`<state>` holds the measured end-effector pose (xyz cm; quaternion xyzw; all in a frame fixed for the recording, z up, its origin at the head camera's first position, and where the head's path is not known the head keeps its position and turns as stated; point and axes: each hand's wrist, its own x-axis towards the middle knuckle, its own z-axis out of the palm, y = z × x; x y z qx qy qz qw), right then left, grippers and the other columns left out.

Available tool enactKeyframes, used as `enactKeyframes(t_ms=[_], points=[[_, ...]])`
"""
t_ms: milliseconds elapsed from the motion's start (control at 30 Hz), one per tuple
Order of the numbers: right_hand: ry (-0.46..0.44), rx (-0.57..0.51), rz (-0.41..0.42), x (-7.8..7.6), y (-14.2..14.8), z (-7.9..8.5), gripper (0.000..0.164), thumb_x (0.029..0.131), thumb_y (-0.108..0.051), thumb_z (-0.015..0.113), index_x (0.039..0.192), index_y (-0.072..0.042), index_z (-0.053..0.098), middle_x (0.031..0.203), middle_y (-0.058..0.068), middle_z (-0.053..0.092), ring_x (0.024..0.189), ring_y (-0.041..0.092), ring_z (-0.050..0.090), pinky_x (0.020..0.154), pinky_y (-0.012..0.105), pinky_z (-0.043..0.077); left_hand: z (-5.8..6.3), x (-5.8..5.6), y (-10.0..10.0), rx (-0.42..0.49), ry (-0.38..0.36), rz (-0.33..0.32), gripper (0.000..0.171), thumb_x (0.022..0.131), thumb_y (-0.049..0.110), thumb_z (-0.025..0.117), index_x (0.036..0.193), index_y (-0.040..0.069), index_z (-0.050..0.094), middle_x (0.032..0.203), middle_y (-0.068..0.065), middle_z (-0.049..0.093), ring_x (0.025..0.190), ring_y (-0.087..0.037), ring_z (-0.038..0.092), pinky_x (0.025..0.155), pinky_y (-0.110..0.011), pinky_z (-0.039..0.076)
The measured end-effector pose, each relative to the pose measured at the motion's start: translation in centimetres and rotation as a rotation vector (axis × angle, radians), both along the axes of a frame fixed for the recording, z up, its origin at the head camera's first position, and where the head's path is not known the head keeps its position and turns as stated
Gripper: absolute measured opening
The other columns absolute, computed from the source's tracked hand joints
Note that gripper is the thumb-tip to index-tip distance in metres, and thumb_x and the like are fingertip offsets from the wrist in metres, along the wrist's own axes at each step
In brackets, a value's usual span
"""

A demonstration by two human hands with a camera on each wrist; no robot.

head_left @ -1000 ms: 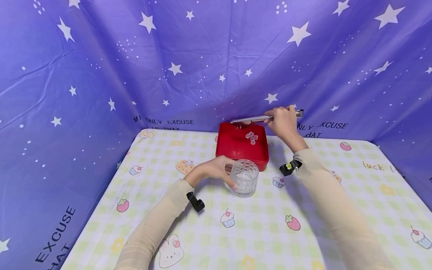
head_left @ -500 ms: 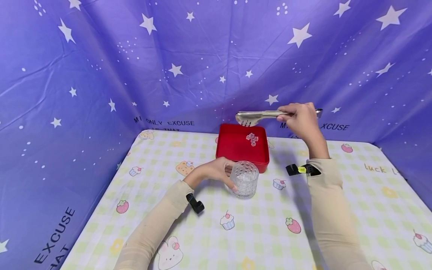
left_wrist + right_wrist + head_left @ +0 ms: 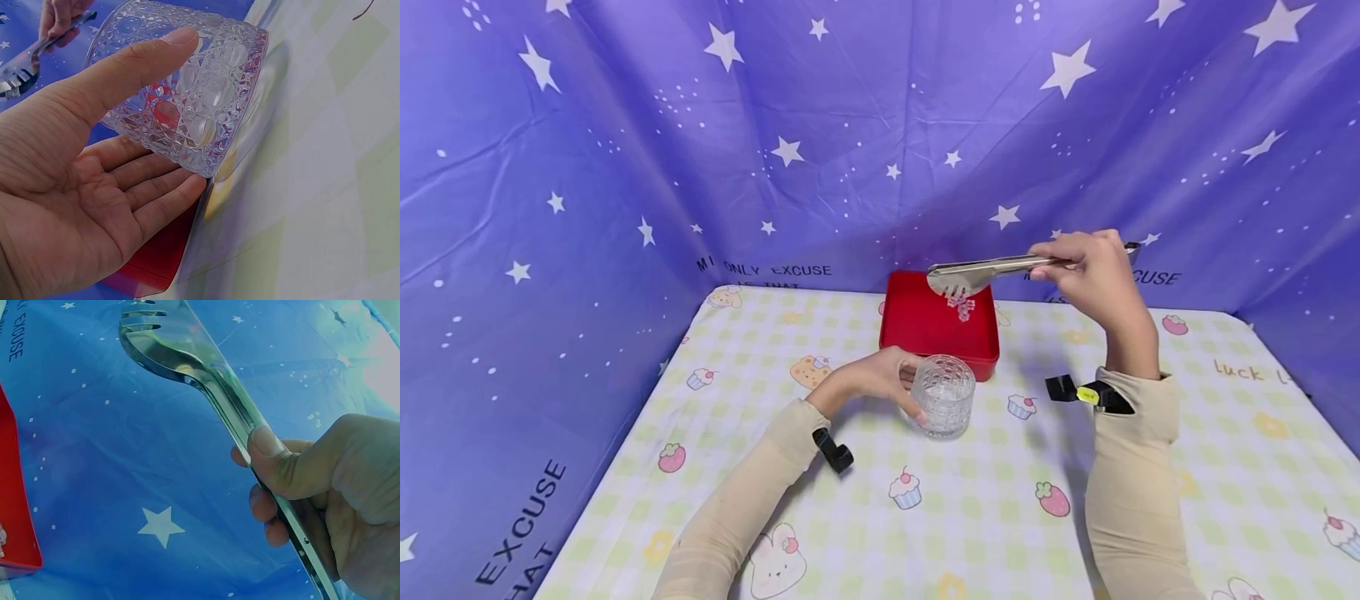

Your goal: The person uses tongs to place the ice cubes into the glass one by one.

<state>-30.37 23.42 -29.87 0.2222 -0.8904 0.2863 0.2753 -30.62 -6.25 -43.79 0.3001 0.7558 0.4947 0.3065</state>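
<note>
My left hand (image 3: 880,379) holds a clear cut-glass tumbler (image 3: 946,398) upright on the table, thumb on the near side and fingers at its far left side. In the left wrist view the thumb lies along the patterned glass. My right hand (image 3: 1093,275) grips metal serving tongs (image 3: 225,403) by their arms. Their toothed head hangs over a red square box (image 3: 917,329) just behind the tumbler. Small clear ice-like pieces (image 3: 964,312) lie together in the box's right part, partly covered by the tongs' teeth in the head view. I see nothing held between the tongs' ends.
A pale checked tablecloth (image 3: 820,517) with printed cupcakes and strawberries covers the table. Purple star-printed cloth (image 3: 850,125) rises behind and at both sides, close behind the box. Black straps (image 3: 835,450) sit on both wrists.
My right hand has moved right with the tongs, which have turned to show their toothed side. From above the box they have dipped slightly toward the clear pieces. My left hand stays at the tumbler.
</note>
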Motion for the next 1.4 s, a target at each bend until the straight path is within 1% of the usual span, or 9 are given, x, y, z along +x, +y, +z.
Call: enactKeyframes(t_ms=[100,233,333,433,633,833,1067,1233,1400], points=[[-0.011,0.003,0.001,0.6,-0.1,-0.1,0.021,0.079,-0.001,0.084,0.099,0.001,0.080,0.090,0.022,0.077,0.078,-0.017,0.044,0.087,0.030,0.027,0.1,0.0,0.0,-0.001,-0.007,0.003,0.073,0.069,0.002,0.092,0.137,0.007,0.064,0.127,-0.006,0.073,0.118,-0.013,0.067,0.104,-0.025,0.053],[-0.018,0.023,0.003,1.1,-0.4,-0.2,0.023,0.078,-0.001,0.084,0.101,0.002,0.079,0.092,0.022,0.077,0.085,0.013,0.063,0.090,0.034,0.029,0.1,0.0,-0.1,0.004,-0.010,0.009,0.073,0.069,0.001,0.092,0.136,0.006,0.065,0.126,-0.006,0.073,0.116,-0.012,0.067,0.104,-0.025,0.054],[-0.012,0.039,0.007,1.3,-0.4,-0.3,0.025,0.077,-0.001,0.084,0.101,0.003,0.079,0.093,0.023,0.076,0.090,0.035,0.065,0.091,0.037,0.031,0.0,-0.1,-0.1,0.009,-0.004,0.004,0.073,0.069,0.001,0.092,0.136,0.005,0.064,0.126,-0.007,0.073,0.115,-0.013,0.068,0.103,-0.025,0.054],[0.008,0.062,0.018,1.5,-0.5,-0.4,0.023,0.078,-0.001,0.084,0.100,0.001,0.079,0.086,0.020,0.076,0.082,0.029,0.063,0.089,0.038,0.031,-0.1,-0.1,-0.1,0.015,-0.001,0.001,0.073,0.069,0.001,0.092,0.136,0.004,0.064,0.126,-0.008,0.073,0.115,-0.013,0.068,0.103,-0.025,0.054],[0.027,0.121,0.039,1.9,-0.5,-0.3,0.023,0.076,-0.002,0.086,0.098,-0.004,0.081,0.069,0.007,0.067,0.061,0.008,0.044,0.086,0.039,0.031,-0.1,-0.2,-0.1,0.024,-0.005,0.003,0.074,0.069,0.000,0.092,0.137,0.003,0.063,0.129,-0.011,0.072,0.119,-0.017,0.068,0.104,-0.025,0.053],[0.013,0.164,0.059,2.3,-0.6,-0.1,0.025,0.074,-0.002,0.086,0.099,-0.003,0.080,0.069,0.006,0.066,0.063,0.016,0.047,0.086,0.039,0.032,0.3,-0.2,-0.1,0.025,-0.005,-0.008,0.071,0.069,-0.001,0.091,0.135,0.003,0.065,0.127,-0.012,0.072,0.119,-0.018,0.068,0.105,-0.025,0.053],[-0.057,0.194,0.088,2.9,-0.6,0.2,0.025,0.075,0.000,0.085,0.100,-0.005,0.081,0.074,0.004,0.071,0.061,0.007,0.047,0.087,0.038,0.032,0.3,-0.2,0.0,0.000,0.028,-0.006,0.074,0.068,0.004,0.094,0.136,0.005,0.065,0.128,-0.006,0.073,0.116,-0.012,0.067,0.104,-0.025,0.053],[-0.096,0.220,0.091,3.0,-0.6,0.1,0.024,0.077,0.000,0.084,0.100,-0.004,0.081,0.085,0.008,0.076,0.067,0.017,0.057,0.087,0.038,0.032,0.2,-0.3,0.0,-0.013,0.049,-0.003,0.077,0.068,0.005,0.094,0.138,0.004,0.062,0.132,-0.007,0.070,0.117,-0.012,0.066,0.104,-0.024,0.052],[-0.105,0.240,0.092,3.1,-0.9,-0.2,0.023,0.076,0.001,0.084,0.098,-0.006,0.082,0.085,0.008,0.076,0.071,0.022,0.061,0.084,0.037,0.032,0.0,-0.2,0.2,-0.015,0.044,-0.011,0.078,0.068,0.004,0.093,0.139,0.003,0.061,0.133,-0.009,0.070,0.116,-0.012,0.065,0.104,-0.023,0.052]])
